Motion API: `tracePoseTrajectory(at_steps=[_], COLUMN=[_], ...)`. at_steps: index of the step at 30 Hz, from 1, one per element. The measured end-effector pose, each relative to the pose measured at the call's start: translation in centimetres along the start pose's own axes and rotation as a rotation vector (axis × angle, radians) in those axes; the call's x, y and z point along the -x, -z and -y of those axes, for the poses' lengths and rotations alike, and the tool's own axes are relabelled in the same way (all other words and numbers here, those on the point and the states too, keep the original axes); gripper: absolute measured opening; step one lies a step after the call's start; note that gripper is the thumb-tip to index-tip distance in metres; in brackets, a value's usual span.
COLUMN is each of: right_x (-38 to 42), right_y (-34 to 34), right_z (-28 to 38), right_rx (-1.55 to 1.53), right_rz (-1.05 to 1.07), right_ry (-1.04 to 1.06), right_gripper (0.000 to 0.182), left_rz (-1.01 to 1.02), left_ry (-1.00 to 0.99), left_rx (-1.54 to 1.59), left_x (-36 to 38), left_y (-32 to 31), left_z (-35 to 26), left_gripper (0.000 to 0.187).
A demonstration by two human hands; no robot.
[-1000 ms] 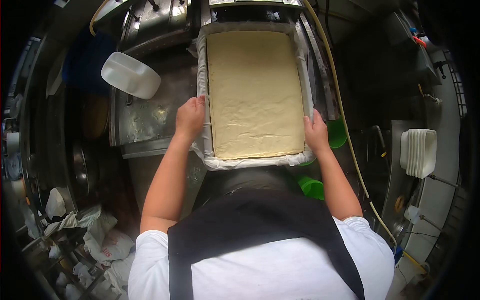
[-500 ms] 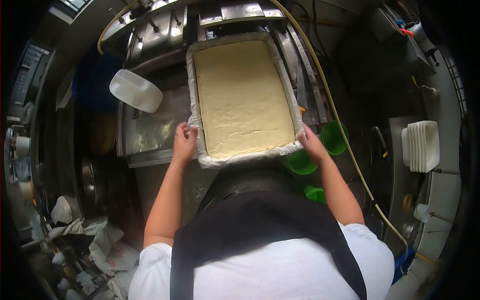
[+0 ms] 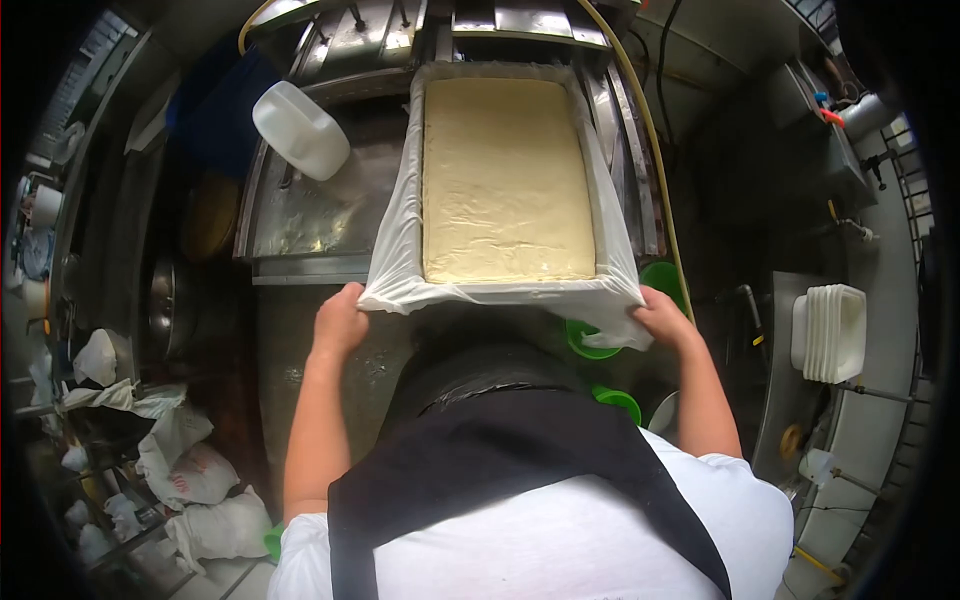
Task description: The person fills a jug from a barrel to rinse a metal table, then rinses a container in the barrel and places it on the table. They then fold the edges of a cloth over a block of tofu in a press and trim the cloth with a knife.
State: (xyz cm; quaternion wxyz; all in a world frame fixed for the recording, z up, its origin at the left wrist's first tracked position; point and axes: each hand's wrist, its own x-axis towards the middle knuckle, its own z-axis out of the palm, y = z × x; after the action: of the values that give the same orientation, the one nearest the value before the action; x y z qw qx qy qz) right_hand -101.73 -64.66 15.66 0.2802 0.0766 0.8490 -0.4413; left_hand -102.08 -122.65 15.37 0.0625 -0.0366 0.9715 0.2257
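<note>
A rectangular tray [image 3: 540,287] holds a flat pale-yellow slab [image 3: 507,180] and is lined with a thin white cloth [image 3: 396,255]. At the tray's near left, my left hand [image 3: 341,320] is closed on a corner of the cloth, pulling it taut outward. My right hand [image 3: 664,318] grips the opposite near corner, where some loose cloth hangs below the fingers. Both hands are off the tray's rim. The slab's surface is slightly wrinkled toward the near end.
A white plastic jug [image 3: 300,130] lies on the metal table [image 3: 310,268] left of the tray. Green buckets [image 3: 618,402] stand below right. A yellow hose [image 3: 655,150] runs down the right side. Stacked white containers [image 3: 835,333] are farther right.
Both hands have moved outward from the tray's sides and taken hold of the cloth's near corners. The cloth, earlier folded around the rim, is now stretched out toward me.
</note>
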Motion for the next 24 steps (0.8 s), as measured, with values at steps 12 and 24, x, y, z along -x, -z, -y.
tracePoseTrajectory(at_steps=[12, 24], right_x=[-3.2, -5.5], right_y=[-16.5, -40.4], right_z=[-0.3, 29.7], right_rx=[0.906, 0.63], right_rz=[0.404, 0.515], right_ry=[-0.305, 0.367], right_gripper=[0.071, 0.062], left_rz=[0.084, -0.006], left_ry=[0.063, 0.388], left_rx=[0.303, 0.182], left_x=[10.2, 22.6], left_y=[0.0, 5.2], left_z=[11.5, 29.9], left_gripper=[0.027, 0.031])
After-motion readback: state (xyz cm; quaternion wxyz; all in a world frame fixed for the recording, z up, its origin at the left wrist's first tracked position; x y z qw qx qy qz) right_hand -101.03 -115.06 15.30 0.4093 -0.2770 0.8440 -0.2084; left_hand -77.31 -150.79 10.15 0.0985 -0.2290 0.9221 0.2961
